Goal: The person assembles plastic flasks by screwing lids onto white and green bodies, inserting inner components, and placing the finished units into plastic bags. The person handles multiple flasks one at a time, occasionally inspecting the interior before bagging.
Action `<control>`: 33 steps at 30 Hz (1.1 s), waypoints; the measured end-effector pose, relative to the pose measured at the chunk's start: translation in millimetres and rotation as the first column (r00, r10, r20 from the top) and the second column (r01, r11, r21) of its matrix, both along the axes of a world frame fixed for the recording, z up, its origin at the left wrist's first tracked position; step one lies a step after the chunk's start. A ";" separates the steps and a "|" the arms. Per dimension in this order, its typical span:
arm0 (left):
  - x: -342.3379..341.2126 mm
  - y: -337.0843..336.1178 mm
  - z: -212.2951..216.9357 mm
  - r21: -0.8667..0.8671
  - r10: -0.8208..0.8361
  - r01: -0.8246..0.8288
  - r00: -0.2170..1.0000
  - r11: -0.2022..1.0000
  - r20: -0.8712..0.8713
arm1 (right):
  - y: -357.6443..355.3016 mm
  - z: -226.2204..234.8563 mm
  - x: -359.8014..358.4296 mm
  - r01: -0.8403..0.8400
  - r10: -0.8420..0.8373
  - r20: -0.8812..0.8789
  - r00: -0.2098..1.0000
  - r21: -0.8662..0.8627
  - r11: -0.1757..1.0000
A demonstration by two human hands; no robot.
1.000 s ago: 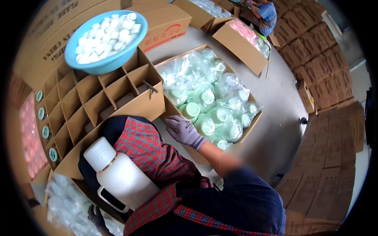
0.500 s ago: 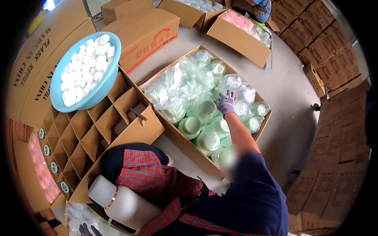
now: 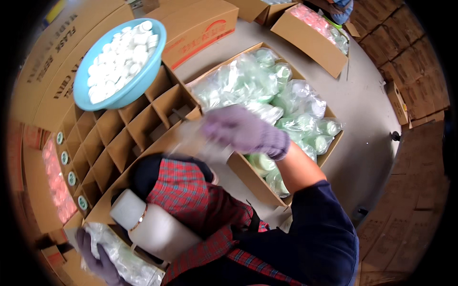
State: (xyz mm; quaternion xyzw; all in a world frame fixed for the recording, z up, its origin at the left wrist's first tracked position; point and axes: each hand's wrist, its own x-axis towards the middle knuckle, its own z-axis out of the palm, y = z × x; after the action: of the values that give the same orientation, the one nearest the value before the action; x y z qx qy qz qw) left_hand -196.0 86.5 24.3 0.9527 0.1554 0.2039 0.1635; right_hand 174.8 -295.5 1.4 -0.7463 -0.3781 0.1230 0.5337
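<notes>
My right hand (image 3: 245, 131), in a grey-purple knit glove, is raised over the near left edge of a carton (image 3: 260, 176). Its fingers are closed on a clear plastic bag (image 3: 198, 143), blurred by motion; whether anything is inside I cannot tell. Pale green, plastic-wrapped containers (image 3: 305, 121) fill that carton. At the lower left, my gloved left hand (image 3: 98, 260) has its fingers spread beside clear plastic wrapping (image 3: 136, 262) in another box. A pale grey-white cylindrical object (image 3: 162, 233) with a thin brown band lies by the red plaid apron (image 3: 181, 183).
A light-blue basin (image 3: 160, 57) of white caps (image 3: 121, 62) rests on a divided carton (image 3: 112, 128). Several round tops with green marks (image 3: 71, 178) line its left side. Pink wrapped goods (image 3: 59, 190) lie beyond. Stacked cartons (image 3: 405, 205) stand right; another person (image 3: 339, 10) is far back.
My right hand has lifted from the wrapped containers and come left and nearer, with clear plastic in it. More of my left hand shows at the lower left. The whole view has shifted slightly.
</notes>
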 end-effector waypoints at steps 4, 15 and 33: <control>130.8 -53.6 33.3 -0.772 -0.497 0.312 0.868 0.554 -0.006 | 148.8 79.1 -26.7 -0.423 0.031 0.825 0.564 0.257 0.869; 198.7 62.3 27.0 -0.854 -0.049 0.323 0.942 0.408 0.333 | 186.4 51.8 -57.3 -0.360 0.278 0.531 0.801 0.055 0.931; 128.3 38.0 -107.7 -0.662 0.427 0.087 0.700 0.744 0.572 | 220.0 -91.3 -32.8 0.335 -0.390 0.078 0.918 0.377 0.864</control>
State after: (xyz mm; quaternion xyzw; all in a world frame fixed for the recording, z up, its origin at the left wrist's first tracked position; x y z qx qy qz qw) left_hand -67.7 124.5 -83.4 0.6671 0.2365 0.4938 0.5052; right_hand 142.0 -75.5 -89.9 -0.7023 -0.2863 -0.1071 0.6430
